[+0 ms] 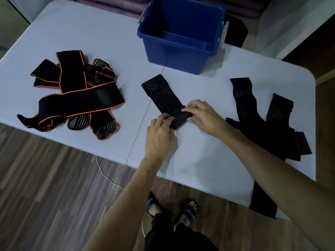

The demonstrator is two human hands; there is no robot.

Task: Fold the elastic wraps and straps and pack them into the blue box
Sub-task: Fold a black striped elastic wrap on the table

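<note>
Both hands pinch wrap point(164, 98) | left hand point(159, 134) near end | right hand point(203, 115) fingertips on fold

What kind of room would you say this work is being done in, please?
Probably a room in a home, not a workshop: a white folding table on a wood-look floor, purple cushions stacked behind the blue box, and the person in slippers.
</note>
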